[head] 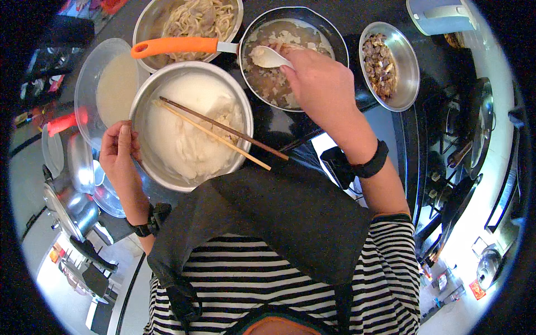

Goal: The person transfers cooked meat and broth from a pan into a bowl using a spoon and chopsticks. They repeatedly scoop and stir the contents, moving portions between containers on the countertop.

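Observation:
My right hand (320,81) grips a white spoon (271,58) with pale, lumpy food in its bowl, over an orange-handled pan (268,90). Brownish liquid with pale pieces fills the pan. My left hand (121,146) touches the left rim of a steel bowl (190,125), thumb up. Pale, thick batter-like food lies in this bowl. Two chopsticks (222,127), one dark and one light, rest across it, their ends past the right rim. The pan's handle (176,47) reaches left over a second steel bowl (144,25) of noodles (201,19).
A clear plastic bowl (90,83) with pale contents stands at the left. Right of the pan is a steel dish (404,79) with chopped brown food. A light-blue container (437,21) stands at the upper right. A lidded steel pot (75,209) is at the lower left, gas burners (435,194) at the right.

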The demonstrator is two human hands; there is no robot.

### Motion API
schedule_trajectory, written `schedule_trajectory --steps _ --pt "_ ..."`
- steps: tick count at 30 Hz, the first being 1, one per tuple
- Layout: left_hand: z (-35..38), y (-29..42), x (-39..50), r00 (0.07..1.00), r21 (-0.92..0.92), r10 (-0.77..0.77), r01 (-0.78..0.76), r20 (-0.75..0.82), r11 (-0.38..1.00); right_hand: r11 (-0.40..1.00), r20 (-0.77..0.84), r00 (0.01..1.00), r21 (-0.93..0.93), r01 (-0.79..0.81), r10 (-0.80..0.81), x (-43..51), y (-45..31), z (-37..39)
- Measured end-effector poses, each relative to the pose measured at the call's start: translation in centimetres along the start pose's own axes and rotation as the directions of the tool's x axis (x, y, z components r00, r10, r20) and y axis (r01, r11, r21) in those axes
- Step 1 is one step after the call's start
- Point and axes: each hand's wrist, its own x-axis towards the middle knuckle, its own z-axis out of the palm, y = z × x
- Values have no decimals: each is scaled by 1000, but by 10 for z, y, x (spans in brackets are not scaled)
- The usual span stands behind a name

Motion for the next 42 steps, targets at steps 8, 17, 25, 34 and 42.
schedule_trajectory --steps 8,17,25,34,42 --pt "-2 -7 3 1000 -55 15 -13 20 998 992 -54 992 -58 113 -117 5 -9 16" --pt "-2 -4 1 999 -66 4 -2 41 998 980 125 992 188 -59 35 0 -6 4" --pt "-3 -4 2 999 -53 15 -12 51 999 979 14 980 55 -197 196 17 9 -1" --pt "-2 -6 2 999 -96 8 -5 34 995 991 23 993 -74 -113 115 35 -1 17" --pt "-1 -3 1 1000 -63 -5 6 22 998 999 51 999 -27 -18 19 32 -3 17"
